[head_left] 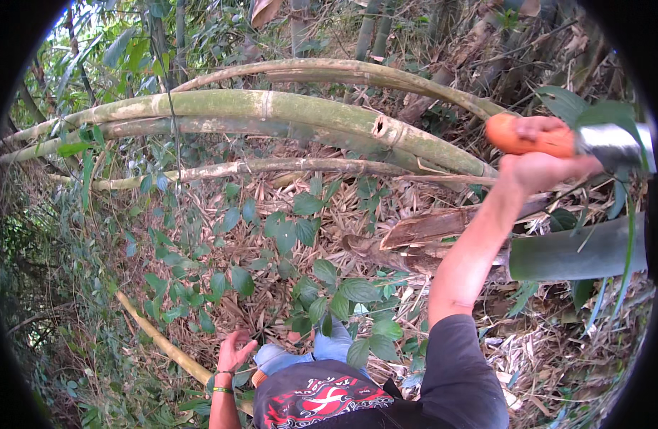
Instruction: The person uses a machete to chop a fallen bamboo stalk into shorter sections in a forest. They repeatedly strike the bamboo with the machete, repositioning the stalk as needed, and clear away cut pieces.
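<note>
My right hand (pixel 540 161) is raised at the far right, fingers wrapped round the orange handle (pixel 502 134) of a machete. Its shiny metal blade (pixel 615 145) points right and runs out at the picture's dark rim. Below the hand lies a thick green bamboo culm (pixel 579 249); to its left, long arched bamboo culms (pixel 300 107) lean across, one with a dark hole in its side. My left hand (pixel 236 350) hangs low beside my leg, fingers apart and nothing in it. A small orange object (pixel 259 377) shows at my waist, too covered to name.
A pale yellow bamboo pole (pixel 164 339) slants beside my left arm. Split brown culm pieces (pixel 429 229) lie near the middle right. Leafy saplings (pixel 336 293) grow in front of me, over dry leaf litter (pixel 264 214). Upright bamboo stems (pixel 368 32) stand at the back.
</note>
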Action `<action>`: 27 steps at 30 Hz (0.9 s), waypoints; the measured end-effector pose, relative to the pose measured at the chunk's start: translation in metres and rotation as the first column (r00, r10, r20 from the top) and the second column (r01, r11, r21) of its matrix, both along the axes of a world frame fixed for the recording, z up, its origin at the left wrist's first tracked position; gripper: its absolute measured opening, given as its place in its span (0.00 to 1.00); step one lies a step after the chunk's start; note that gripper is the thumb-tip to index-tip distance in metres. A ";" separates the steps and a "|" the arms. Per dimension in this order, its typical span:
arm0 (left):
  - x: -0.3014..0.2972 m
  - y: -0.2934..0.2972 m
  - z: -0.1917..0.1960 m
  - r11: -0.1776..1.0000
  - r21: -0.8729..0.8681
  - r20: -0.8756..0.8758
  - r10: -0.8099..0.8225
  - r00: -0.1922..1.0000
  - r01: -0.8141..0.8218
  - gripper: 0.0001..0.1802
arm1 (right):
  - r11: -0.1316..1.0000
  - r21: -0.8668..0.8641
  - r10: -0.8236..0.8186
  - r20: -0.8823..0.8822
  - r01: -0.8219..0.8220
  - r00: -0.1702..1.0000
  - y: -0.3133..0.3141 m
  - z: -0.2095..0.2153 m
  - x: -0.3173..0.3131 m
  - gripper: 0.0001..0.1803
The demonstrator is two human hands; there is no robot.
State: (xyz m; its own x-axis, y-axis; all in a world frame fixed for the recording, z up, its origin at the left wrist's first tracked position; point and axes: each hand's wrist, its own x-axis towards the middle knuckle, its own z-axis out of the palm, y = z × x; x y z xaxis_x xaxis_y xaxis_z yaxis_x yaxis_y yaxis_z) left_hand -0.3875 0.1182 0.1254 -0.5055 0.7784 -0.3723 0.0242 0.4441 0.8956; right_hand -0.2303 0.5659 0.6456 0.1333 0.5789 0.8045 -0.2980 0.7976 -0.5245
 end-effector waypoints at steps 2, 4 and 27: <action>0.005 -0.017 -0.010 1.000 -0.017 -0.025 0.011 1.000 -0.011 0.32 | 0.993 0.080 0.091 -0.130 -0.081 0.987 0.000 -0.016 -0.009 0.50; 0.010 -0.011 -0.011 0.999 -0.050 -0.025 0.013 1.000 -0.015 0.33 | 0.988 -0.061 -0.152 -0.212 0.142 0.965 0.030 -0.103 -0.035 0.48; 0.031 0.000 -0.009 1.000 0.001 0.003 0.013 1.000 -0.013 0.31 | 0.720 -0.677 0.001 0.220 0.152 0.976 0.056 -0.313 -0.044 0.38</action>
State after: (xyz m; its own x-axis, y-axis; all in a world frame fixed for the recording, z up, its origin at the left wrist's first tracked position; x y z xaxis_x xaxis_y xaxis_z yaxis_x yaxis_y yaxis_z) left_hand -0.3563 0.1177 0.1163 -0.5142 0.7723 -0.3730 0.0154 0.4432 0.8963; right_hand -0.2740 0.6216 0.3323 0.0905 0.9752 0.2022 -0.0862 0.2099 -0.9739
